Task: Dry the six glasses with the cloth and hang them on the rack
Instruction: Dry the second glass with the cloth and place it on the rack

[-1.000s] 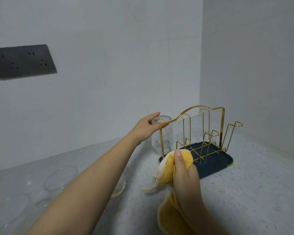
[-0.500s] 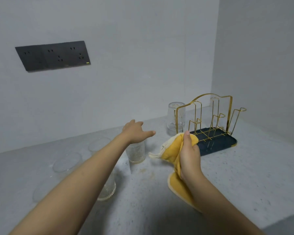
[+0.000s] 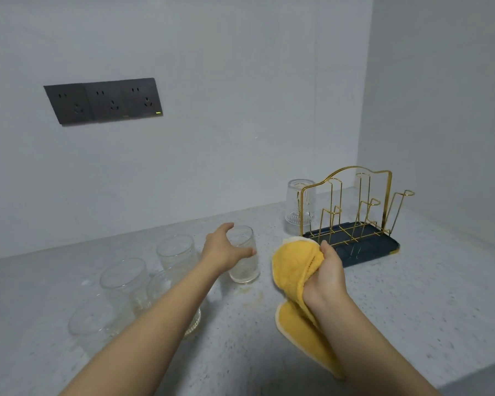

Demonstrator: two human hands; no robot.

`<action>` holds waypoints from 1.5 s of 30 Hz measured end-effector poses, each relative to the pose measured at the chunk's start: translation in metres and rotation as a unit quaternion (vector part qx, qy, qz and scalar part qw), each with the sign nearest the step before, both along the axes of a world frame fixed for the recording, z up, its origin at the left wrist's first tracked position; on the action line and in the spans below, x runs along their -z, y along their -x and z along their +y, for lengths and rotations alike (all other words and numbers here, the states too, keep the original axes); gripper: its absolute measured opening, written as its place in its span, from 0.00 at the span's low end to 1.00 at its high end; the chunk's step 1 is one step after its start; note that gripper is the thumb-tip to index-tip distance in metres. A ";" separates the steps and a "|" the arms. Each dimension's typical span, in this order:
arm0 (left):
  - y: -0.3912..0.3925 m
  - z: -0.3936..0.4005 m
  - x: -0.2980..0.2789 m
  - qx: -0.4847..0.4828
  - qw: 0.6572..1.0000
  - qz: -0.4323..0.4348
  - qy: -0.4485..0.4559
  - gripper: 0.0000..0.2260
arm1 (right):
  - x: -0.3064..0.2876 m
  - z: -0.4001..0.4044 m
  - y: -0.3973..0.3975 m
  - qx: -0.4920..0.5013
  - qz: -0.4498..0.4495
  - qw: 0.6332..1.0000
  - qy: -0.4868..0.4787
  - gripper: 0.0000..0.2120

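My left hand curls round an upright ribbed glass on the counter, thumb across its front and fingers behind its rim. Several more upright glasses stand to its left, one partly hidden by my forearm. My right hand grips a bunched yellow cloth, whose tail hangs down to the counter. The gold wire rack on its dark blue tray stands at the back right. One glass hangs upside down on the rack's left end.
The speckled grey counter meets white walls at the back and on the right. A dark socket panel is on the back wall. The counter's front edge shows at the lower right.
My left hand came back from the glass hung on the rack, swung left and down, and now wraps round an upright glass. My view has pulled back. The cloth stays in my right hand.
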State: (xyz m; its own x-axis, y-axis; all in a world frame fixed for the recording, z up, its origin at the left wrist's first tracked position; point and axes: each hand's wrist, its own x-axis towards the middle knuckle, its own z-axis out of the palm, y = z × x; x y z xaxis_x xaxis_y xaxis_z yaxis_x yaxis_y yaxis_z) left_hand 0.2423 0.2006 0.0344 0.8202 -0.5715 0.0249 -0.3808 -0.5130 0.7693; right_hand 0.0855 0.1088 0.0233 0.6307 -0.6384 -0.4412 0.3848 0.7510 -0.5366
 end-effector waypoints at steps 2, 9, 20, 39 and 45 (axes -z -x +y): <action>0.018 0.012 -0.005 -0.003 0.996 0.031 0.079 0.41 | -0.001 0.005 0.002 -0.003 -0.010 1.000 -0.002 0.24; 0.058 0.051 0.000 -0.011 0.948 0.173 0.266 0.39 | -0.016 0.037 0.005 0.018 0.033 0.997 0.072 0.29; 0.073 0.062 0.035 -0.027 0.856 0.340 0.390 0.35 | 0.001 0.097 0.016 -0.098 0.107 0.925 0.351 0.36; 0.062 0.035 0.068 0.059 0.775 0.430 0.459 0.24 | 0.031 0.080 -0.011 -0.089 0.133 0.783 0.601 0.21; 0.055 0.038 0.074 0.059 0.778 0.438 0.446 0.24 | 0.043 0.088 -0.008 -0.060 0.142 0.708 0.689 0.23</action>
